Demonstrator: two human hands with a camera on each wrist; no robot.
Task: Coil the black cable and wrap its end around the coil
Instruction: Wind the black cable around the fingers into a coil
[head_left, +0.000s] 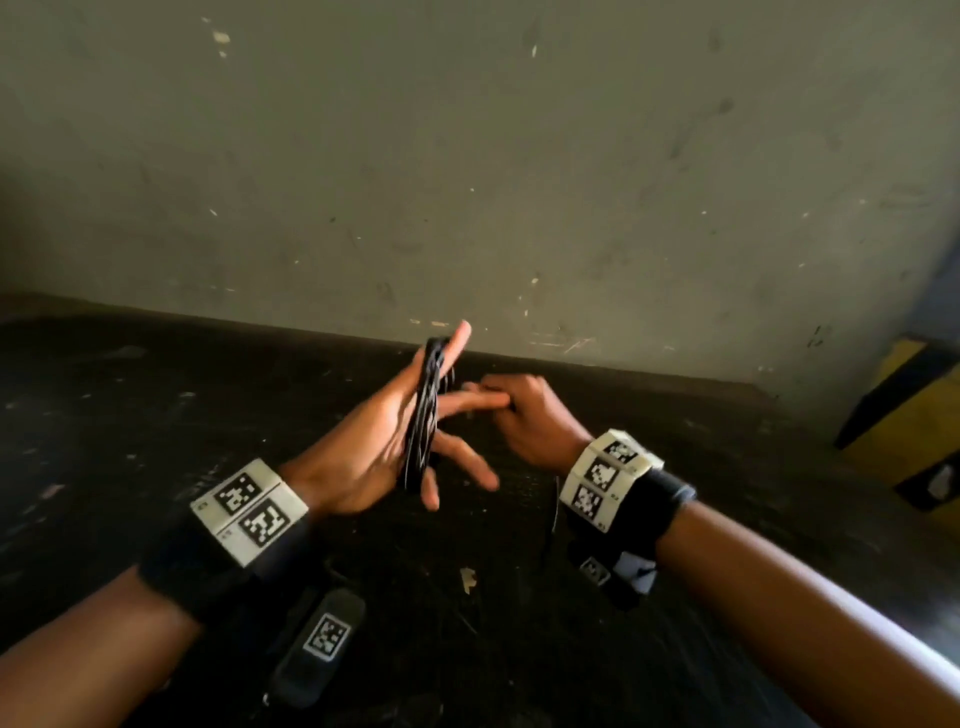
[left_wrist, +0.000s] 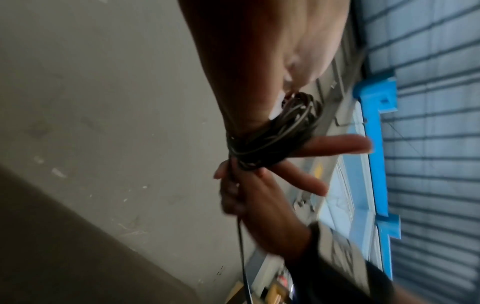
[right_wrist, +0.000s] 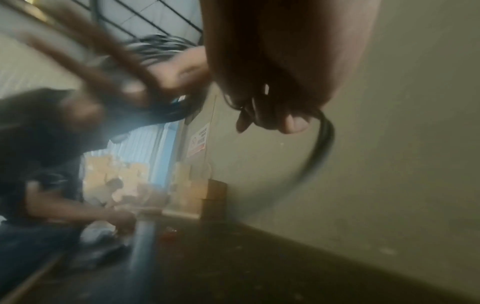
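The black cable coil (head_left: 425, 415) is wound in several loops around my left hand (head_left: 363, 457), which is held up with its fingers straight and spread. In the left wrist view the coil (left_wrist: 272, 135) sits across the base of the fingers. My right hand (head_left: 530, 415) is just right of the left fingertips and grips the cable's loose tail (left_wrist: 241, 246), which hangs down from the fist. In the right wrist view the tail (right_wrist: 322, 148) curves out of my curled fingers (right_wrist: 293, 123); the coil (right_wrist: 155, 47) is blurred there.
A dark, scuffed table (head_left: 156, 415) lies under both hands, against a grey wall (head_left: 467, 156). A black tagged device (head_left: 322, 644) lies near the front edge. A yellow and black post (head_left: 909, 415) stands at the right. Another person (right_wrist: 39, 164) is off to the side.
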